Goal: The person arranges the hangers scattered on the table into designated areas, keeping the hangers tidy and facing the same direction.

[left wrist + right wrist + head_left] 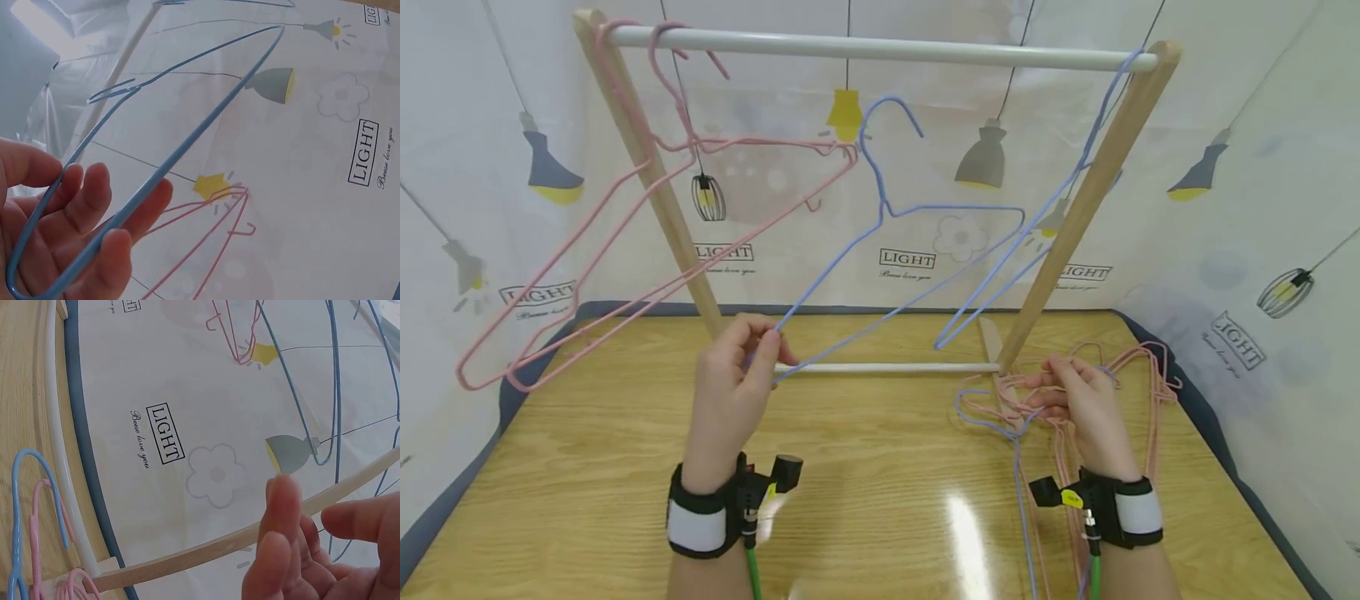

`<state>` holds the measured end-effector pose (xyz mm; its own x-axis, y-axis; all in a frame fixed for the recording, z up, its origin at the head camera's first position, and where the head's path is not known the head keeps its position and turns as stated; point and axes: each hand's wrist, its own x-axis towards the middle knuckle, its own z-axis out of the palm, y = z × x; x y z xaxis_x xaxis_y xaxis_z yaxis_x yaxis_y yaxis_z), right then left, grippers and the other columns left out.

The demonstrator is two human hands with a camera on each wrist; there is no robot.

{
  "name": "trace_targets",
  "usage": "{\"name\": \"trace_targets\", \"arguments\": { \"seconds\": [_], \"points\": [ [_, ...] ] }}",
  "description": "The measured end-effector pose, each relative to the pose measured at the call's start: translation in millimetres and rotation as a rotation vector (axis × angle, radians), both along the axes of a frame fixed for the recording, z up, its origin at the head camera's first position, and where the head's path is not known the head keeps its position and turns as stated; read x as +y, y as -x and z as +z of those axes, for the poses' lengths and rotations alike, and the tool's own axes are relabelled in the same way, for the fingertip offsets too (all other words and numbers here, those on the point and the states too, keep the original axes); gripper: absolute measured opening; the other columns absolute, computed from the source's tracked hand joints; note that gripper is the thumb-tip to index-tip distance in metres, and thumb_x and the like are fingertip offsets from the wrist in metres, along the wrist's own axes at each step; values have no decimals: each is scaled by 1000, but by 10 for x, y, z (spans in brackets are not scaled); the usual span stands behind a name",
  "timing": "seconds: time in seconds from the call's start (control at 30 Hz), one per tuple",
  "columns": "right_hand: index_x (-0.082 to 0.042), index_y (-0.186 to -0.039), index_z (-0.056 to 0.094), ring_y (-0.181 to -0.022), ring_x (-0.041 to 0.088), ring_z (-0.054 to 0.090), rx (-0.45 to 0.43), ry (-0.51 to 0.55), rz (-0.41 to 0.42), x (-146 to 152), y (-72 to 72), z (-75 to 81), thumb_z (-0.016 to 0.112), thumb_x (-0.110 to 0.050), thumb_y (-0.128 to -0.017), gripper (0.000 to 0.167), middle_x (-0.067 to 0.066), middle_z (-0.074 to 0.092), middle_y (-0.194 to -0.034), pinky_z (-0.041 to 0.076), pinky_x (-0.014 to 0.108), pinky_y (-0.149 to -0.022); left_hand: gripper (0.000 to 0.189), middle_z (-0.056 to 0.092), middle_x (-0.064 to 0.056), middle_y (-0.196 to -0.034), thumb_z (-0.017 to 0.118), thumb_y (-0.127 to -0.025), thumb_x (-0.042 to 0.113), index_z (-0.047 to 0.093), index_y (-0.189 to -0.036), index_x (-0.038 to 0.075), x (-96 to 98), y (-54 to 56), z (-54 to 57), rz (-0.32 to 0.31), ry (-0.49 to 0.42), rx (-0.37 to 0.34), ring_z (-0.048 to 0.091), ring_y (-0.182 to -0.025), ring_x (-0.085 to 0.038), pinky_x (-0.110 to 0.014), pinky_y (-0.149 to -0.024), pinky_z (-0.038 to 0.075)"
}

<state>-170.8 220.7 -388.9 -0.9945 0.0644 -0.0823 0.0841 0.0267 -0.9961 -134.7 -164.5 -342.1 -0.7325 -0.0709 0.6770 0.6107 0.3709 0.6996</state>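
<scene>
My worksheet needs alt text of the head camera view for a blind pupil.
A person's left hand holds one end of a blue hanger, its hook off the white rail of a rack. Two pink hangers hang at the rail's left end, another blue hanger at its right. The right hand is near more pink and blue hangers on the table.

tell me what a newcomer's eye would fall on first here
Probably the blue hanger held mid-view by the left hand, its hook free of the white rail. Next, two pink hangers hang at the rail's left end and another blue hanger at its right. A jumble of pink and blue hangers lies on the table near the right hand.
</scene>
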Motion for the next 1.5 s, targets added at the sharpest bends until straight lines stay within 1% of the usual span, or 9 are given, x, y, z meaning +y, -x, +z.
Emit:
{"name": "trace_targets", "arguments": {
  "seconds": [0.13,0.27,0.4,0.5,0.6,0.73,0.97,1.33,1.5],
  "points": [
    [-3,-116,55,-65,8,69,-11,-23,-9,9,-1,-9,46,-28,-112,27,-7,74,-83,56,22,-59,9,67,-18,-77,53,-100,-10,60,-95,-12,122,46,25,-28,-51,85,62,-65,-3,-16,-50,44],
    [-3,-117,55,-66,8,69,-12,-59,-10,23,0,-2,45,-29,-112,29,-9,73,-83,56,23,-60,10,67,-21,-84,50,-102,-9,58,-97,-14,241,106,104,-59,-95,114,68,-76,-8,-17,-60,51],
    [-3,-113,57,-66,9,69,-8,-55,-12,28,3,11,47,-28,-112,27,-8,73,-83,56,23,-60,10,67,-21,-87,51,-102,-7,58,-98,-13,344,175,231,-60,-96,133,69,-75,-18,-18,-63,54],
    [-5,-108,58,-64,9,68,0,-48,-13,28,0,19,48,-27,-112,24,-5,74,-83,56,23,-60,10,67,-20,-86,52,-102,-7,59,-97,-13,416,224,316,-55,-93,148,70,-72,-26,-20,-62,55],
    [-6,-104,59,-63,9,68,6,-35,-13,25,-4,15,49,-26,-111,23,-3,74,-83,56,24,-60,11,67,-19,-86,51,-102,-6,59,-98,-12,476,255,389,-68,-98,155,71,-72,-31,-23,-67,59],
    [-6,-103,59,-63,9,68,11,-31,-15,28,-13,10,50,-27,-111,24,-3,74,-84,56,24,-60,11,67,-19,-87,51,-102,-4,59,-99,-11,543,296,461,-78,-78,162,71,-72,-33,-21,-61,57],
    [-6,-104,59,-64,9,68,20,-45,-14,36,-11,27,49,-27,-111,25,-4,74,-84,56,25,-60,12,67,-20,-87,51,-102,-3,60,-99,-9,618,365,493,-65,-36,190,71,-71,-31,-17,-49,48],
    [-7,-104,59,-64,8,68,15,-47,-14,50,-15,38,49,-28,-111,25,-6,73,-83,56,24,-61,12,68,-18,-87,52,-103,-1,61,-99,-8,753,452,545,-60,3,208,71,-70,-27,-17,-49,46],
    [-7,-103,60,-64,8,68,19,-44,-13,54,-14,38,48,-27,-111,25,-6,73,-82,56,24,-61,12,69,-17,-87,52,-103,0,62,-99,-7,819,473,572,-49,41,213,72,-70,-27,-22,-49,49]
  ]
}}
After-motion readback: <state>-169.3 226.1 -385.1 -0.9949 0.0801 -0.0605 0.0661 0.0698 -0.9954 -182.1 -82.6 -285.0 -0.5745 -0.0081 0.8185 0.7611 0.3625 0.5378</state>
